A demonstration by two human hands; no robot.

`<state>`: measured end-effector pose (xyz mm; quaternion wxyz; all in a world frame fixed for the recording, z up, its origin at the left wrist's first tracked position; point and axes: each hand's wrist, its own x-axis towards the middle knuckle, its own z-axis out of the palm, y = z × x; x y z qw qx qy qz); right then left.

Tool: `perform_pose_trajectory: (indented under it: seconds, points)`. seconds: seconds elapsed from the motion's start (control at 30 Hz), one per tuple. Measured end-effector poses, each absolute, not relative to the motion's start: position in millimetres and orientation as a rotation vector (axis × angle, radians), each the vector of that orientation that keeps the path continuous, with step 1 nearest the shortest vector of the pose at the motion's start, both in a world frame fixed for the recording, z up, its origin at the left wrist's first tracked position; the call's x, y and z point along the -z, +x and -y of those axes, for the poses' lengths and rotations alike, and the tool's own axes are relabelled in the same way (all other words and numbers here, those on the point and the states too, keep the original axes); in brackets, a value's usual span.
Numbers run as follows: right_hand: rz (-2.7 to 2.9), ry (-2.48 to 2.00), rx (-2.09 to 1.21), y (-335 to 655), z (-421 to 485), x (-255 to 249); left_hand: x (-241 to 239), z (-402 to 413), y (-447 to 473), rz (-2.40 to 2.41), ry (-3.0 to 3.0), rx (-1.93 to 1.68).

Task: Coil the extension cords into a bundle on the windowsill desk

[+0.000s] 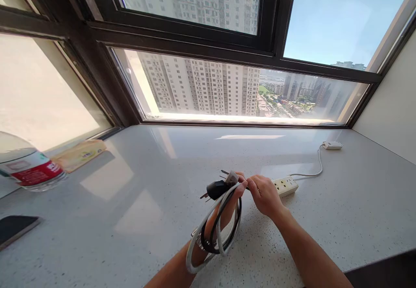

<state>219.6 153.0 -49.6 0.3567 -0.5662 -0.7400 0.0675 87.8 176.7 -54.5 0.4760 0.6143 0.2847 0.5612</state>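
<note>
My left hand (230, 208) is closed around a looped bundle of power cords, which hangs over the wrist and the metal watch there. One is a black cord (208, 250), the other a light grey cord (191, 264). A black plug (216, 189) and a grey plug (232, 178) stick out to the left above the hand, prongs bare. Against the left fingertips, my right hand (264, 195) is closed in a pinch. A short dark piece shows between the two hands, too small to name. Just behind the right hand lies a white power strip (286, 186), partly covered by it.
The power strip's cord (307, 175) runs right to a small white block (333, 145). A large water bottle (35, 166), a yellow packet (81, 154) and a phone (16, 228) lie left on the speckled white countertop (136, 244). Dark window frames (195, 47) border the back.
</note>
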Motion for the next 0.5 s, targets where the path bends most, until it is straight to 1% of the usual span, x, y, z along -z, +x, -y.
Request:
perform_pose_trajectory:
  seconds: [0.07,0.13,0.27,0.33,0.4,0.5]
  points:
    - [2.060,-1.640,-0.181,223.0,-153.1,47.5,57.1,-181.0,86.9,-0.692,1.388,-1.371]
    - [2.159,-1.719,-0.198,224.5,-153.6,46.3,58.1,-184.5,86.0,-0.712,1.359,-1.402]
    - [2.256,-1.701,-0.204,222.5,-153.4,46.0,55.2,-186.3,84.1,-0.737,1.411,-1.446]
    - [2.271,-1.683,-0.238,220.5,-152.0,46.4,53.5,-185.7,83.6,-0.700,1.356,-1.394]
    - [2.294,-1.612,-0.351,219.5,-150.4,46.7,52.1,-185.9,83.5,-0.641,1.245,-1.315]
    - [2.202,-1.358,-0.649,223.6,-150.8,47.5,49.9,-190.4,82.4,-0.612,1.118,-1.300]
